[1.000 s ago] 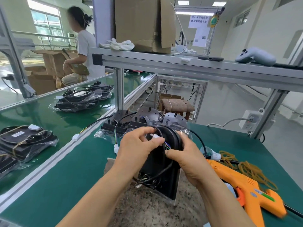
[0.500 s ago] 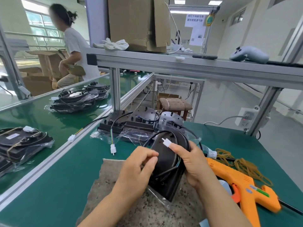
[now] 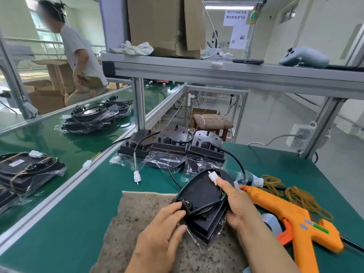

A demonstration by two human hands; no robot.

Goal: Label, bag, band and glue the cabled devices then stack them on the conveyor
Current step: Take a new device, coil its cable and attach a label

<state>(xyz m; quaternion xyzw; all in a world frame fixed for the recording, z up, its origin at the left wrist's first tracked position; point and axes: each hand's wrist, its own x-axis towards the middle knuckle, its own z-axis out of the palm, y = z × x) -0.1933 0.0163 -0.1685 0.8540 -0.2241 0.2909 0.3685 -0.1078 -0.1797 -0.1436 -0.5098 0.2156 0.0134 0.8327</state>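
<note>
Your green-topped workbench [image 3: 78,213] carries a grey speckled felt mat [image 3: 137,223] at its near edge. Over that mat you hold the black teardrop-shaped plastic device [image 3: 201,196], tilted, with its near end inside a clear plastic bag [image 3: 204,245]. Your right hand [image 3: 236,203] wraps the device's right edge, and its thumb pins the white plastic connector [image 3: 212,176] against the far part of the face. Your left hand [image 3: 163,233] pinches the black cable [image 3: 206,207] between thumb and forefinger at the device's left rim.

By my reading you are gathering the cable onto the face, ready for banding. The next move calls for one hand to let go and fetch a band while the other holds loop and connector down. Otherwise the cable will likely spring free.

On the left, the green conveyor belt [image 3: 49,142] holds bagged stacks of devices [image 3: 29,172], near and far. A row of three black devices [image 3: 169,148] stands at the far side of the bench. One of their loose cables runs just beside the held device and could snag. The orange hot-glue gun [image 3: 291,215] lies just beside your right wrist, between you and the heap of tan rubber bands [image 3: 295,192], so reach over it.
</note>
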